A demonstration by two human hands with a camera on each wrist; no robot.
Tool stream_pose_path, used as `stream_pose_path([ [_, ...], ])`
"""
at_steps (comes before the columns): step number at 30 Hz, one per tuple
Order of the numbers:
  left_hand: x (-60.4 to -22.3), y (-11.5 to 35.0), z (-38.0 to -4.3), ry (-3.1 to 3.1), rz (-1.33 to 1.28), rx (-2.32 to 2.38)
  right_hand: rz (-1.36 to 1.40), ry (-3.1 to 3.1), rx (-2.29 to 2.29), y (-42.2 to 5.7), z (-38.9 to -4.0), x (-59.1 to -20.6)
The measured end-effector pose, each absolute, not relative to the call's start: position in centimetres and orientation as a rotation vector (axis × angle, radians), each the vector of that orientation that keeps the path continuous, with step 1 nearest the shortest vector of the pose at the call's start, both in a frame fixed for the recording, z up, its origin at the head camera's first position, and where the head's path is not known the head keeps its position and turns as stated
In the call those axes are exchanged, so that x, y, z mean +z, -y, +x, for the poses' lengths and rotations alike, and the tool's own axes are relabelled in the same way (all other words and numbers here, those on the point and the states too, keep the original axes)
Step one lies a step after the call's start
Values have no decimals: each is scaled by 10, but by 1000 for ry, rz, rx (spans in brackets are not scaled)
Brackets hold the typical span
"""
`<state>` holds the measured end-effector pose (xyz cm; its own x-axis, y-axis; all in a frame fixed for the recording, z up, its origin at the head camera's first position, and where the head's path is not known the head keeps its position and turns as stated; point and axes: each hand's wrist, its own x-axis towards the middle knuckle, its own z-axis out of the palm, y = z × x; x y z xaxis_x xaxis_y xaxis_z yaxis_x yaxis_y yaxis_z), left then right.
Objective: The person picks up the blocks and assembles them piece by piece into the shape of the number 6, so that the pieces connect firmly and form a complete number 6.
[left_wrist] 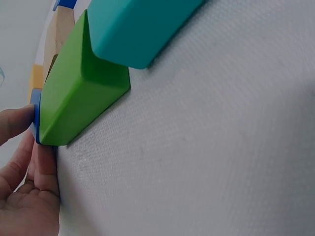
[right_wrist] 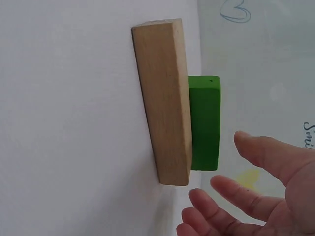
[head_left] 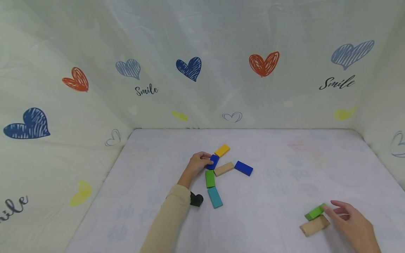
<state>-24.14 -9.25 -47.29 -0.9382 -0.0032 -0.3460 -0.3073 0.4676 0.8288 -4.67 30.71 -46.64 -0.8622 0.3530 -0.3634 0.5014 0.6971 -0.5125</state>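
Note:
My left hand (head_left: pixel 198 163) pinches a blue wooden block (head_left: pixel 213 162) between thumb and fingers, at the upper left of a branching row of flat blocks. Touching or close around it are a yellow block (head_left: pixel 222 150), a natural wood block (head_left: pixel 224 169) and a green block (head_left: pixel 210 179). In the left wrist view that green block (left_wrist: pixel 78 86) covers much of the blue one. At the lower right, my right hand (head_left: pixel 351 219) is spread beside another green block (head_left: pixel 315 212) and a plain wood block (head_left: pixel 315 225). The right wrist view shows its fingertips (right_wrist: pixel 244 140) apart from both.
A teal block (head_left: pixel 215 197) continues the row toward me, and a second blue block (head_left: pixel 244 168) lies at its right end. Beside my left sleeve sits a black heart-shaped piece (head_left: pixel 197 200). White cloth walls with printed hearts (head_left: pixel 189 68) enclose the white table (head_left: pixel 269 211).

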Motion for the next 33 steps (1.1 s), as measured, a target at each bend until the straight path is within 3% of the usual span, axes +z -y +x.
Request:
stream_pose_path([
  [33,-473,92,-241,-2424,-264,1446,866,-2674,-995,-292,-57,-478],
])
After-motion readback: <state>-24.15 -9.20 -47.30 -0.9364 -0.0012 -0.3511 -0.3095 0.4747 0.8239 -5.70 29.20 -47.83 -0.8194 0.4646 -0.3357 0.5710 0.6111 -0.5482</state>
